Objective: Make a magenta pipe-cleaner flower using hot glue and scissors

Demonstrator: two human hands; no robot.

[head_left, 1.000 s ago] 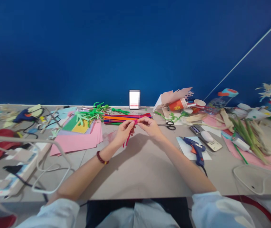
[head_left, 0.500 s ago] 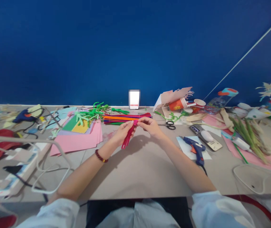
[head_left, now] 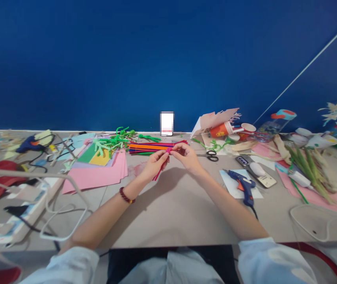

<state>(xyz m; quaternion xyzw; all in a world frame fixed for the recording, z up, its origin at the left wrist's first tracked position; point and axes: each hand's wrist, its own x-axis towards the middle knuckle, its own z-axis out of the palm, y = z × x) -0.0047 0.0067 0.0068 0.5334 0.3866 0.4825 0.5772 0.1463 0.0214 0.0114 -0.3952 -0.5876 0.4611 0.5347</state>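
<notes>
My left hand (head_left: pixel 155 162) is closed around several magenta pipe cleaners (head_left: pixel 168 150) bunched together. Their loose ends hang below that hand, toward me. At the top of the bunch, my right hand (head_left: pixel 185 155) pinches the pipe cleaners between thumb and fingertips. Both hands meet above the table, and the fingers hide much of the bunch. Just behind them lies a pile of coloured pipe cleaners (head_left: pixel 144 146) in orange, purple, red and green. A pair of black-handled scissors (head_left: pixel 212 156) rests to the right of my right hand.
A blue glue gun (head_left: pixel 243 184) lies on paper at right, near a phone (head_left: pixel 263 178). Pink paper sheets (head_left: pixel 94 177) and green pipe-cleaner pieces (head_left: pixel 118 138) are at left. A power strip (head_left: pixel 28 213) with looping cables sits near left. A lit phone screen (head_left: pixel 167 123) stands against the blue wall.
The magenta bunch has turned, so less of its hanging ends shows below my left hand. My left fingers have come closer to my right fingertips at the top of the bunch.
</notes>
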